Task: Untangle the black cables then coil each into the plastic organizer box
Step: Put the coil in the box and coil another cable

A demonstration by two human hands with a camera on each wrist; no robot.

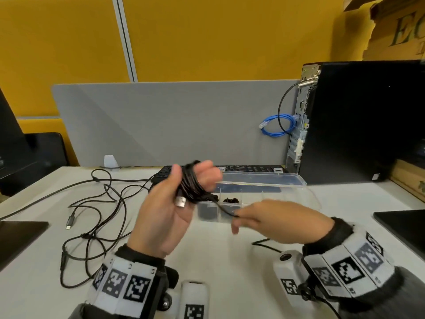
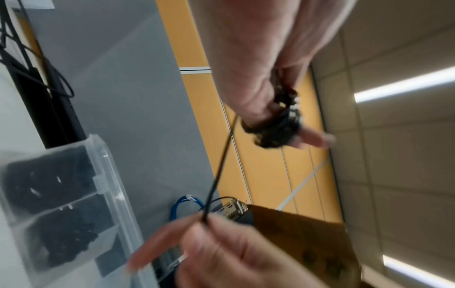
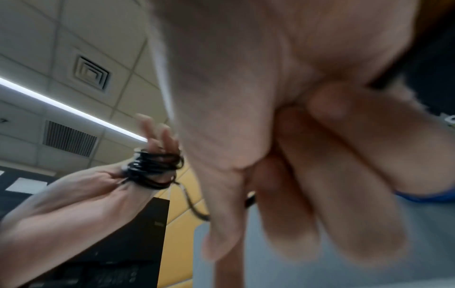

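Note:
My left hand (image 1: 187, 173) is raised above the table with a black cable coil (image 1: 193, 187) wound round its fingers. The coil's silver plug (image 1: 181, 202) lies against the palm. My right hand (image 1: 239, 216) pinches the cable's free tail (image 1: 224, 209) just right of the coil. The left wrist view shows the coil (image 2: 275, 132) and the taut tail (image 2: 219, 171) running to the right hand's fingers (image 2: 221, 233). Behind the hands stands the clear plastic organizer box (image 1: 296, 192), lid open, with black coils (image 1: 207, 212) in its compartments. More tangled black cables (image 1: 96, 215) lie on the table at left.
A black keyboard (image 1: 241, 168) sits behind the box against a grey divider (image 1: 161, 123). A computer tower (image 1: 358, 120) with a blue network cable (image 1: 278, 126) stands at back right. Dark flat objects lie at the left edge (image 1: 18, 238) and right edge (image 1: 404, 226).

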